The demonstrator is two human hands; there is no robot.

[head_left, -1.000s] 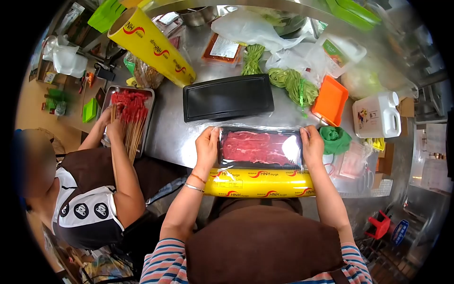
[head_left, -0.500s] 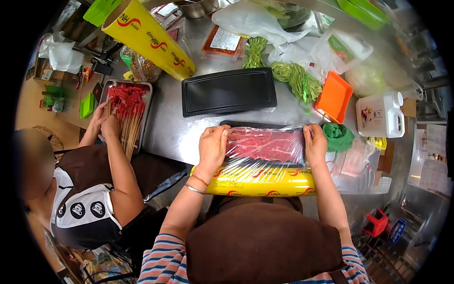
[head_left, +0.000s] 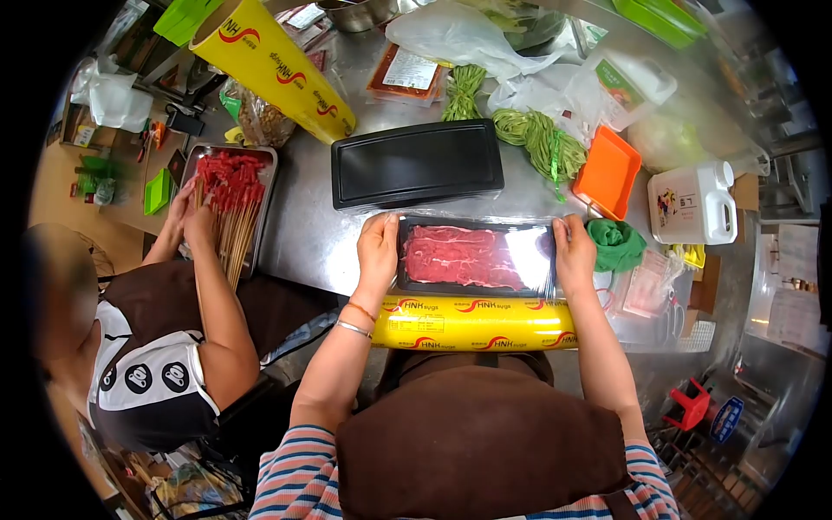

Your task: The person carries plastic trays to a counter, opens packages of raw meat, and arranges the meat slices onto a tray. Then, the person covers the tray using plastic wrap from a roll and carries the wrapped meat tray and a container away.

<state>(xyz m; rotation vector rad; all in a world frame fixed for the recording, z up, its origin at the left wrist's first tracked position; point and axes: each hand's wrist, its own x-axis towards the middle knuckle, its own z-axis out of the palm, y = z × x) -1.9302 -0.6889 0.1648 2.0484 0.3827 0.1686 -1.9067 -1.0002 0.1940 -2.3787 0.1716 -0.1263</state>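
Note:
A black tray [head_left: 418, 285] of sliced red meat [head_left: 459, 256] lies in front of me on the steel table. Clear cling film [head_left: 533, 251] stretches smooth and shiny across it. At the tray's left end, my left hand [head_left: 378, 257] is closed on the film, fingers at the far corner. My right hand [head_left: 575, 257] grips the film at the right end. Along the near side of the tray lies the yellow cling film roll [head_left: 477, 323]. Whether my fingertips also press the tray's rim is hard to see.
Black trays [head_left: 416, 166] sit just beyond. A co-worker's hands [head_left: 192, 217] handle red meat skewers [head_left: 232, 186] in a metal tray at left. A yellow tube [head_left: 277, 69] stands behind. Green bean bundles [head_left: 542, 143], an orange tray [head_left: 608, 173], green cloth [head_left: 615, 245] and white jug [head_left: 693, 204] are right.
The film went from wrinkled and slack to taut over the meat. My hands spread to the tray's ends, the left one moving up and slightly left.

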